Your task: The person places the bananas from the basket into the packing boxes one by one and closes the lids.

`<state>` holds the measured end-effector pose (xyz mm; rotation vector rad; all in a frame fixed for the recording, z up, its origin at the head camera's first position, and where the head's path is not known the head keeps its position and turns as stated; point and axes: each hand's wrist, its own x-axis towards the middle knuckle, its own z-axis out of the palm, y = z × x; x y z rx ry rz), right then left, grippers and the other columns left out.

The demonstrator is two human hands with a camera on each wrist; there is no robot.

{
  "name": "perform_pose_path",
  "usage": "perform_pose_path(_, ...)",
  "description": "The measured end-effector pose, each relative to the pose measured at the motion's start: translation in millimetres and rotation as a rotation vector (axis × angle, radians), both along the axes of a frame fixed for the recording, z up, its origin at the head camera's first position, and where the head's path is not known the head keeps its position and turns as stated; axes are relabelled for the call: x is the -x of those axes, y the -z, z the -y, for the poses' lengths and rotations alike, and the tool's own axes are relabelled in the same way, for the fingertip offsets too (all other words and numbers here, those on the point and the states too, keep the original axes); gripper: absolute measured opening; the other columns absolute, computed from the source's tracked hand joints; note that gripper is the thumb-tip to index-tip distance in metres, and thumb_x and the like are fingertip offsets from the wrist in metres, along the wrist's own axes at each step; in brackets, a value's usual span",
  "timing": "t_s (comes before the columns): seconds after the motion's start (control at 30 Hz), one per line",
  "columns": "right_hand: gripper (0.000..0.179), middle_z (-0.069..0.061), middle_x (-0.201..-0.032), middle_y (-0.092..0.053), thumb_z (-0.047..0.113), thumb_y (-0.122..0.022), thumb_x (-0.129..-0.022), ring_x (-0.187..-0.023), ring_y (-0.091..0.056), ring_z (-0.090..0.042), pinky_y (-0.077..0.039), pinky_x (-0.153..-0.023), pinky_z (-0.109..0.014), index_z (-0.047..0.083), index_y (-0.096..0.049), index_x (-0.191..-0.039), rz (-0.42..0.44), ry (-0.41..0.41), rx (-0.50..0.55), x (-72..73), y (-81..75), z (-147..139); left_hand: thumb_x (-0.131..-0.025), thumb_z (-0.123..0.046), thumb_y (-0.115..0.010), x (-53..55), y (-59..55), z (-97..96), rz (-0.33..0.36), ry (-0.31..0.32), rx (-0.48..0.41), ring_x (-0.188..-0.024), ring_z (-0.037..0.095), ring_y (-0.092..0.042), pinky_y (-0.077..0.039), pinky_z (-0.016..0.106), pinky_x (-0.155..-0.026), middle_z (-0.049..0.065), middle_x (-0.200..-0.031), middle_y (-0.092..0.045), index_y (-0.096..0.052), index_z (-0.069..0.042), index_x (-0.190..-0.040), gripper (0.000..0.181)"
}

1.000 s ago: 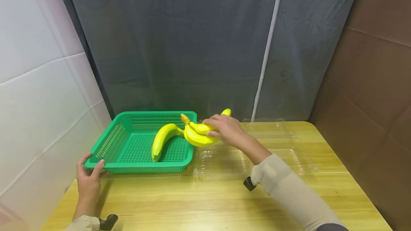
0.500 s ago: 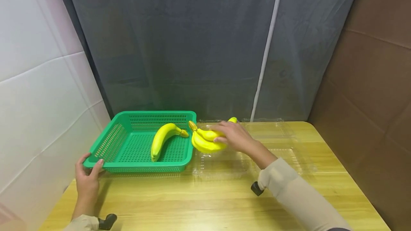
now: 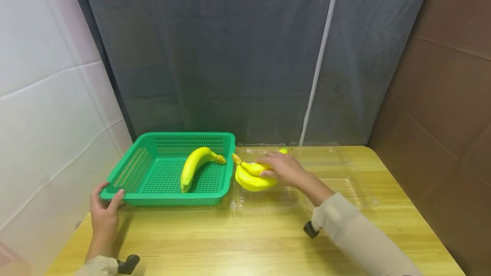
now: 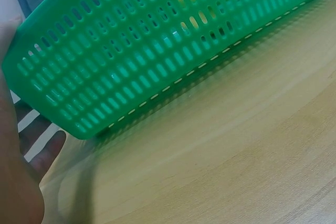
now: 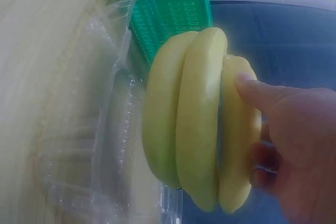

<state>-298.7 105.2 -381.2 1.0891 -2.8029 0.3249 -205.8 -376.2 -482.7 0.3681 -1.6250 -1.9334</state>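
Observation:
My right hand grips a bunch of yellow bananas by its upper banana, thumb on the near side and fingers behind. In the right wrist view the bunch hangs beside the wall of a clear plastic clamshell box. From the head view it overlaps the left one of two such boxes, its brown stem pointing left. At the near left corner of a green plastic basket, my left hand holds the rim, thumb on top. A single banana lies inside the basket, toward its right side.
A second clear clamshell box stands to the right, its lid folded back toward the grey curtain. The wooden table is bounded by a white wall on the left and a brown one on the right.
My right hand has carried the bananas right and down, from over the basket's right rim to above the left clear box. My left hand has stayed at the basket corner.

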Motion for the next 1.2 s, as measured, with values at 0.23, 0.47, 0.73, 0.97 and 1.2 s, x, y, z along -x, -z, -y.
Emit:
perform_pose_path(0.23, 0.043, -0.002, -0.122, -0.063, 0.032, -0.068, -0.091, -0.110, -0.059, -0.024, -0.051, -0.082, -0.043, 0.020, -0.061, -0.132, 0.041, 0.015, -0.018, -2.7, 1.3, -2.7, -0.094, 0.000, -0.060, 0.0, 0.4, -1.2, 0.003, -0.012, 0.007, -0.084, 0.004, -0.057, -0.052, 0.014, -0.069, 0.001, -0.103, -0.053, -0.042, -0.019, -0.136, 0.049)
perform_pose_path(0.47, 0.044, -0.001, -0.122, -0.063, 0.034, -0.069, -0.090, -0.109, -0.059, -0.023, -0.051, -0.081, -0.043, 0.023, -0.061, -0.132, 0.090, 0.030, -0.055, -5.8, 2.4, -1.3, -0.095, -0.001, -0.059, -1.2, -0.6, -2.0, 0.001, -0.008, 0.014, -0.083, 0.004, -0.057, -0.052, 0.014, -0.070, 0.001, -0.102, -0.053, -0.041, -0.019, -0.136, 0.049)
perform_pose_path(0.73, 0.042, 0.000, -0.120, -0.064, 0.033, -0.070, -0.090, -0.108, -0.059, -0.021, -0.051, -0.083, -0.042, 0.020, -0.063, -0.129, 0.101, 0.010, -0.083, -6.4, 8.8, 0.4, -0.095, -0.001, -0.059, -1.4, -1.1, -3.1, -0.013, -0.006, 0.011, -0.083, 0.004, -0.058, -0.052, 0.014, -0.069, 0.002, -0.102, -0.052, -0.042, -0.019, -0.135, 0.047)
perform_pose_path(0.97, 0.041, 0.001, -0.122, -0.064, 0.033, -0.069, -0.091, -0.110, -0.059, -0.020, -0.050, -0.088, -0.041, 0.020, -0.064, -0.129, 0.099, -0.005, -0.097, -8.2, 11.9, 3.4, -0.095, -0.002, -0.059, -1.1, -1.4, -1.8, 0.003, 0.005, 0.009, -0.082, 0.003, -0.057, -0.052, 0.014, -0.069, 0.001, -0.103, -0.052, -0.041, -0.020, -0.137, 0.049)
perform_pose_path(1.2, 0.035, 0.002, -0.114, -0.065, 0.032, -0.068, -0.092, -0.103, -0.059, -0.019, -0.051, -0.083, -0.039, 0.019, -0.066, -0.124, 0.132, -0.026, -0.105, -10.4, 16.0, 6.6, -0.095, -0.002, -0.059, -0.7, -0.9, -0.8, 0.027, 0.001, 0.010, -0.080, 0.003, -0.057, -0.052, 0.014, -0.069, 0.000, -0.102, -0.052, -0.040, -0.021, -0.138, 0.050)
